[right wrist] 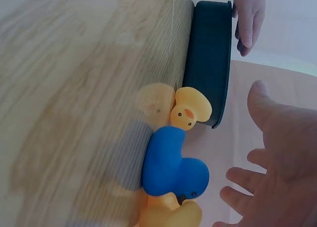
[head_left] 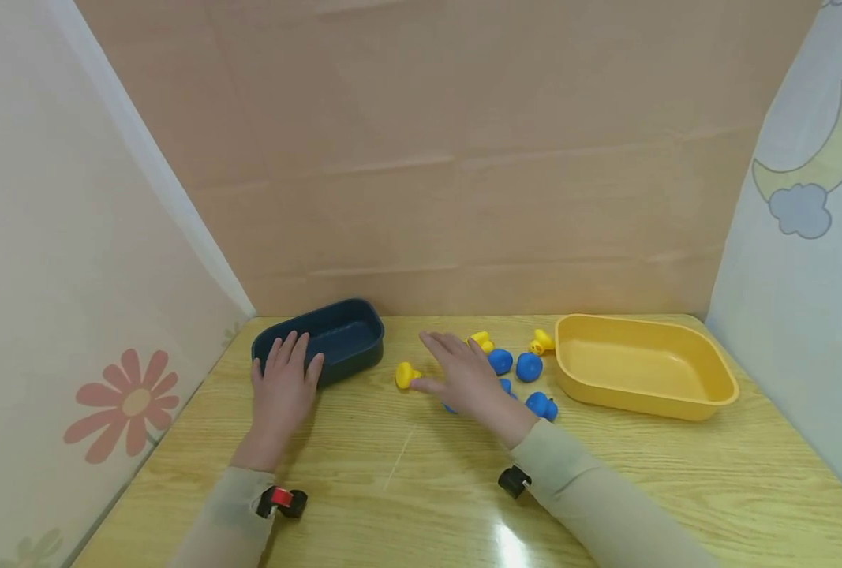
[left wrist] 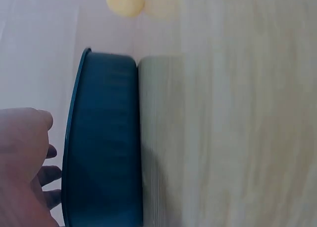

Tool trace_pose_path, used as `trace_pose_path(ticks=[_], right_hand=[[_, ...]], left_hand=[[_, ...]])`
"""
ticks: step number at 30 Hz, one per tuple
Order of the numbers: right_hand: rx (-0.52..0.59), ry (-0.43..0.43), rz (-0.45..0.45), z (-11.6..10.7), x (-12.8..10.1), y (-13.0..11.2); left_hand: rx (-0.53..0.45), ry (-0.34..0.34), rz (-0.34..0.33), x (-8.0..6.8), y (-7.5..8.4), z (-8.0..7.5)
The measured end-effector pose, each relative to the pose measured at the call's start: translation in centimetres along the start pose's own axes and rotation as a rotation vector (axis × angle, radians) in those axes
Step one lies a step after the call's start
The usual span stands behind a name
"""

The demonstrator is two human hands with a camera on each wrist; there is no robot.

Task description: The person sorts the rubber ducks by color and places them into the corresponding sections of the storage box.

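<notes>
Wood-grained tabletop [head_left: 392, 517] stretches before me. Nearest, my left hand [head_left: 286, 386], loose and empty, lies over the near side of a navy basin [head_left: 353, 365]; my right hand [head_left: 463, 379], fingers spread, grasping nothing, hovers among blue and yellow toy ducks [head_left: 529, 367]. I judge this a reach before pickup: the leftmost yellow duck [head_left: 404, 375] sits between basin and right hand, and taking it would call for lowering and curling my fingers. Only the right wrist view shows its eyes and bill; only the head view shows the yellow basin [head_left: 634, 399] farther right.
</notes>
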State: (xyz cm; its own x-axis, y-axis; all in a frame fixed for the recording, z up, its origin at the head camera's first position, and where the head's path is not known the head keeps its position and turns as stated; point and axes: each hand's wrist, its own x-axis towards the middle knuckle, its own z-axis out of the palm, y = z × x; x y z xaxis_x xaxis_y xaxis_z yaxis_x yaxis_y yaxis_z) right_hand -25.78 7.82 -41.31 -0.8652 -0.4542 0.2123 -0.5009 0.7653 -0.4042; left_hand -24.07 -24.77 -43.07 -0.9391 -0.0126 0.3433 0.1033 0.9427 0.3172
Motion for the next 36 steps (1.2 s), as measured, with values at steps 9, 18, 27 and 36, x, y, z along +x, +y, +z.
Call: trace_pose_path(ticks=[9, 18, 27, 36], right_hand=[[0.030, -0.022, -0.019, 1.1, 0.8, -0.2], [0.042, -0.073, -0.030, 1.5, 1.3, -0.4], [0.013, -0.073, -0.049, 2.1, 1.8, -0.4], [-0.004, -0.044, -0.038, 2.5, 1.9, -0.6]], left_hand=[[-0.042, 0.008, -0.099, 0.2, -2.4, -0.7], [-0.140, 0.009, -0.198, 0.2, -4.3, -0.3], [-0.324, 0.009, -0.318, 0.3, -5.7, 0.2], [-0.450, -0.058, -0.412, 0.4, -6.3, 0.4]])
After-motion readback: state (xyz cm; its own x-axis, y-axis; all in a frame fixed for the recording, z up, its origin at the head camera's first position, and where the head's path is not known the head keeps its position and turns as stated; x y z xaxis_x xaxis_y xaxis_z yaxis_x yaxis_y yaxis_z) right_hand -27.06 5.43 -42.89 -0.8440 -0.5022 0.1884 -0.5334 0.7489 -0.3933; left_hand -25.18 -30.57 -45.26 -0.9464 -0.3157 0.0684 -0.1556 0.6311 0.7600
